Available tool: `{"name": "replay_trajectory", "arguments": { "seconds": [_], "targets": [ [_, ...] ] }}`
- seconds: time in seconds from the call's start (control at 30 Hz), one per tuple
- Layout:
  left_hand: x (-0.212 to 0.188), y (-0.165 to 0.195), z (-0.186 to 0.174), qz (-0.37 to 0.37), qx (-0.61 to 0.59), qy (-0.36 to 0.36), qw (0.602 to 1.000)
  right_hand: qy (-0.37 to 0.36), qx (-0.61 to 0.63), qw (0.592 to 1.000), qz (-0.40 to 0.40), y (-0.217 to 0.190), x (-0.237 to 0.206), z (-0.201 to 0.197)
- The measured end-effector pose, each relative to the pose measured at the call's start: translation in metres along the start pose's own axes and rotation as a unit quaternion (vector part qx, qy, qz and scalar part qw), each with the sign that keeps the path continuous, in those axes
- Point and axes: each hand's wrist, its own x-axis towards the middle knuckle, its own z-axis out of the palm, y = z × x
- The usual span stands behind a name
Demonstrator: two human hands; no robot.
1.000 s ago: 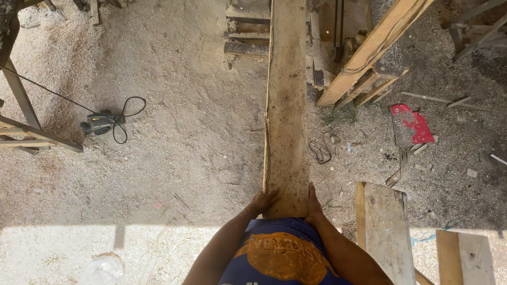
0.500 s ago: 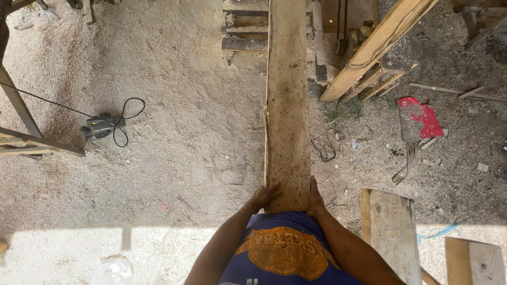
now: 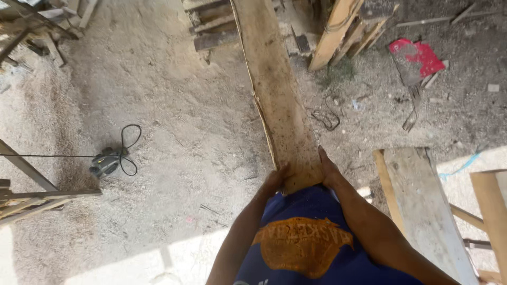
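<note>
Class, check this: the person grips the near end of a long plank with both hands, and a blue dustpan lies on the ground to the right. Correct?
Not quite. The head view shows the dustpan is red, not blue. Both the left hand and right hand do grip the plank at its near end.

Both bare arms reach forward and down from the torso, elbows slightly bent. The left hand (image 3: 275, 181) curls around the near end of a long, rough, pale-brown wooden plank (image 3: 277, 100), while the right hand (image 3: 327, 168) presses flat-fingered against the opposite edge, clamping it between the palms.
</note>
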Motion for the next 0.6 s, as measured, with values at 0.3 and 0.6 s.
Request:
{"name": "replay_trajectory", "arguments": {
  "seconds": [0.3, 0.6],
  "targets": [
    [0.012, -0.005, -0.001, -0.062, 0.078, 0.084, 0.992, -0.042, 0.022, 0.999, -0.021, -0.001, 0.005, -0.002],
    [0.029, 0.004, -0.014, -0.054, 0.075, 0.078, 0.993, -0.070, 0.001, 0.997, -0.019, -0.016, 0.025, 0.004]
  ]
}}
